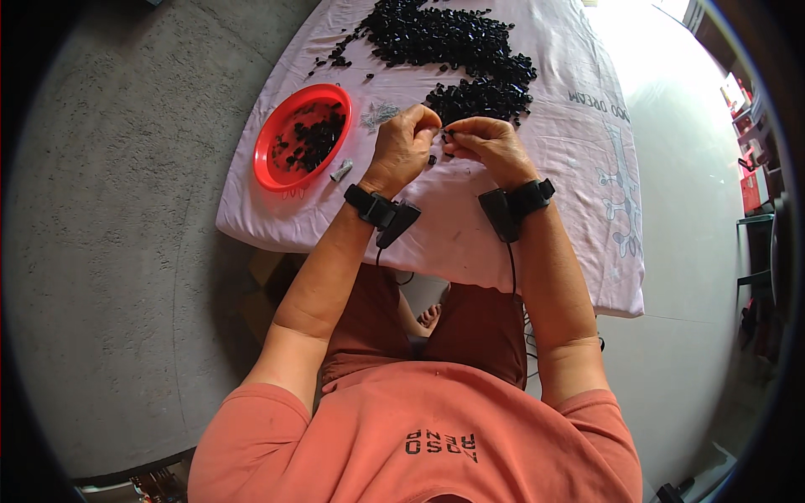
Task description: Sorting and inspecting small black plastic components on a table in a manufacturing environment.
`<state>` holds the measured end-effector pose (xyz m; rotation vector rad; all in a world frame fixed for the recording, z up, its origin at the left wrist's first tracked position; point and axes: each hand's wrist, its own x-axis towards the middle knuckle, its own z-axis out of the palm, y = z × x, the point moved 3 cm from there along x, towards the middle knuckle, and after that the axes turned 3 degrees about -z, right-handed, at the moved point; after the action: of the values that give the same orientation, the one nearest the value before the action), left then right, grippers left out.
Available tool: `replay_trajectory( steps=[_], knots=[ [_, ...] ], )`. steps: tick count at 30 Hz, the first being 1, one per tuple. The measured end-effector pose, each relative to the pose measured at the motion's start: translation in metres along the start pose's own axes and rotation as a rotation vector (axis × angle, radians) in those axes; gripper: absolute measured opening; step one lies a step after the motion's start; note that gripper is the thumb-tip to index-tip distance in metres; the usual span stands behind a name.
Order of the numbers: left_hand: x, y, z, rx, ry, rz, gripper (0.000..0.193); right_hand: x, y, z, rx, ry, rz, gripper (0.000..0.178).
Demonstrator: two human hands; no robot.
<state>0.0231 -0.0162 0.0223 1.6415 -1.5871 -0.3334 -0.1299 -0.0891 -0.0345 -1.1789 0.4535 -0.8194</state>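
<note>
Over the cloth-covered table, my left hand (401, 149) and my right hand (493, 149) are close together, fingertips almost meeting. My right thumb and fingers pinch a small black piece (448, 134). The left fingertips are pressed together, and whatever they hold is too small to make out. Just beyond both hands lies a pile of shiny small black pieces (478, 99), which joins a larger heap farther back. One loose black piece (432, 160) rests on the cloth between my wrists. Beside my left hand is a small scatter of thin silvery bits (377, 118).
A red round basin (262, 155) with black pieces inside stands at the table's left. A small grey object (341, 171) lies between it and my left wrist. The pale pink cloth (579, 218) covers the table. Black devices with cables are strapped to both wrists.
</note>
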Motion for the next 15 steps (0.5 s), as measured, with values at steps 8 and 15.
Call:
replay_trajectory(
  steps=[8, 15],
  knots=[
    [0.0, 0.01, 0.002, 0.067, -0.02, 0.062, 0.008, 0.0, 0.001, 0.004, 0.075, -0.045, -0.01, 0.016],
    [0.002, 0.017, 0.001, 0.144, -0.027, 0.138, 0.01, 0.0, 0.0, 0.005, 0.047, -0.062, -0.031, 0.015]
  ],
)
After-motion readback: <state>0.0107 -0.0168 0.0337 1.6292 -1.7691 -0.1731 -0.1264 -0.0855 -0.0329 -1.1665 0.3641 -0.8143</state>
